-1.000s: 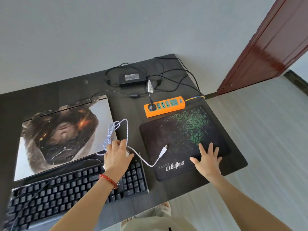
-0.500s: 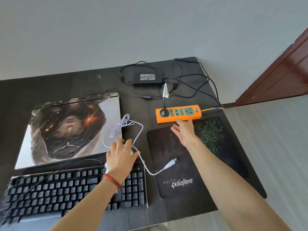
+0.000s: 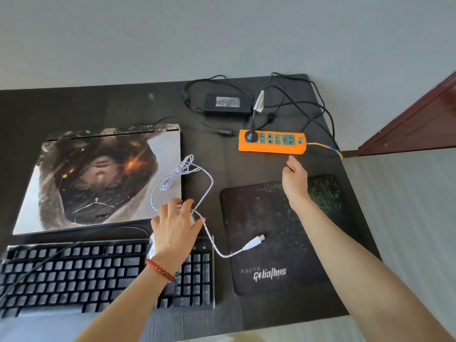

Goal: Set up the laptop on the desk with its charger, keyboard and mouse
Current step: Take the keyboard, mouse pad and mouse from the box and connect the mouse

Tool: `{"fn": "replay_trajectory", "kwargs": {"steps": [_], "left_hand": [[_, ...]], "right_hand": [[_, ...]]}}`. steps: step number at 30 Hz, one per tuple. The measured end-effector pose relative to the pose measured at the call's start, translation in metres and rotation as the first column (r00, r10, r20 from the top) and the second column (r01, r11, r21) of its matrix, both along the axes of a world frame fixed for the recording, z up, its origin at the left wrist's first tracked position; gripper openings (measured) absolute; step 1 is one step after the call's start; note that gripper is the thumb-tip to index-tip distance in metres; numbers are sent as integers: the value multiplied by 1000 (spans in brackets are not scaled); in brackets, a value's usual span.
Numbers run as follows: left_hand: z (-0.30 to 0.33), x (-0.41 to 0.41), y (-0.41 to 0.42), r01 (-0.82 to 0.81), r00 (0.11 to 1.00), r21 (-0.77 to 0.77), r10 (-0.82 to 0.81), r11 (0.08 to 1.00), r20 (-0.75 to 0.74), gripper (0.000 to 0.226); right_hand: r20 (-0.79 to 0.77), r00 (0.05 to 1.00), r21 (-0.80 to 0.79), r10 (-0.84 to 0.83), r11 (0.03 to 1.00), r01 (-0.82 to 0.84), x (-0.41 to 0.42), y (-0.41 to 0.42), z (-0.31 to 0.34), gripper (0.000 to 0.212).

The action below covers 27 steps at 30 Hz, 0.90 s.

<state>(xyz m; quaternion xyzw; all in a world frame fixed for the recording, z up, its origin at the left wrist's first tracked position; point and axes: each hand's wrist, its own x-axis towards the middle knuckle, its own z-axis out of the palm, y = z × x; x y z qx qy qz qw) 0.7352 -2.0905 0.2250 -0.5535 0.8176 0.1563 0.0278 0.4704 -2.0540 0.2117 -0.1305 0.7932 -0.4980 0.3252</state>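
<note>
Left hand [image 3: 176, 228] fingers curl over the white mouse [image 3: 151, 246], mostly hidden, at the keyboard [image 3: 98, 275] top-right corner, desk [image 3: 111, 107] front. Right hand [image 3: 294, 180] relaxed, holding nothing, just short of the orange power strip [image 3: 271, 143]. Braided mouse cable [image 3: 182, 174] is limp, snag-prone: lift by the mouse body. Closed laptop [image 3: 98, 174] left of centre: rigid, likely heavy, grip both side edges. Charger brick [image 3: 228, 103] back edge.

Left hand [image 3: 176, 228] palm-down with fingers [image 3: 172, 206] spread and curled, right hand [image 3: 294, 180] outstretched, fingers relaxed.
</note>
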Motion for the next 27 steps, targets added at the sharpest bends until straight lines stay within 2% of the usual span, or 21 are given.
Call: {"fn": "replay_trajectory", "kwargs": {"steps": [1,3,4,5,6,7,15,24,26,27], "left_hand": [[0,0,3,5,1000,-4,-5,1000,0,50],[2,0,5,18,1000,-11,-18,1000,5,48],[2,-2,6,23,1000,-8,-23,1000,7,46],[3,-3,7,25,1000,-5,-25,1000,9,44],[4,-4,7,25,1000,0,-25,1000,8,42],[4,-6,8,24,1000,3,-24,1000,5,41],[2,-11,6,-34,999,5,34,999,-9,38],[2,-8,4,-136,986,35,139,990,-89,38],[2,-7,4,-165,980,54,169,985,-103,41],[2,-7,4,-165,979,58,171,985,-108,43]], "right_hand": [[-202,978,58,58,997,-48,7,21,-5,45],[-498,822,307,276,943,-130,16,64,-19,43],[-536,733,489,418,862,-134,17,83,-25,44],[-505,674,639,539,758,-128,17,98,-31,47],[-451,644,733,618,669,-128,16,109,-36,49],[-417,630,775,655,619,-130,14,116,-40,51],[-394,600,829,696,551,-95,21,124,-54,59],[-375,629,840,681,537,-81,44,134,-48,62],[-373,639,824,673,556,-105,44,136,-40,60],[-400,655,798,641,595,-94,40,138,-37,58]]}}
